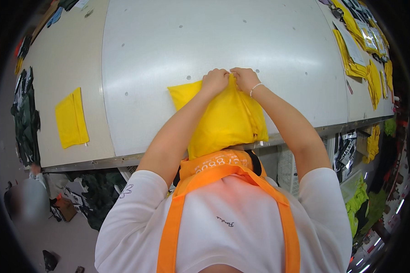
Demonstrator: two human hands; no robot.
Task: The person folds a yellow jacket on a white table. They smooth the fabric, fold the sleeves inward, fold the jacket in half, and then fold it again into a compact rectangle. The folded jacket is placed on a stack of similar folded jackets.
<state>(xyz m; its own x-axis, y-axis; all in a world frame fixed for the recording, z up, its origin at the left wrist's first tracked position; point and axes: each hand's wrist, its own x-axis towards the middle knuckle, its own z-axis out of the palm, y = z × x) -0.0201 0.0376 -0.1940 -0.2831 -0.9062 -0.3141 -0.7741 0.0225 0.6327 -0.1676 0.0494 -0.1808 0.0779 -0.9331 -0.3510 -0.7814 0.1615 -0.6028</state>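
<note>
A puffed-up yellow fabric pouch (pixel 218 120) lies at the table's near edge, right in front of my body. A folded seam or opening runs down its right side, and a small pale tag shows at the lower right corner. My left hand (pixel 215 81) is closed on the pouch's far edge, knuckles up. Close beside it, my right hand (pixel 246 80), with a beaded bracelet on the wrist, pinches the same edge near the seam. The fingertips of both hands are partly hidden.
A flat yellow pouch (pixel 72 118) lies to the left on the beige tabletop. Dark green garments (pixel 25 118) hang over the far left edge, with a blurred person (pixel 32 195) below. Stacked yellow pieces (pixel 353 63) and papers lie at the right. Screw heads dot the metal sheet (pixel 155 54).
</note>
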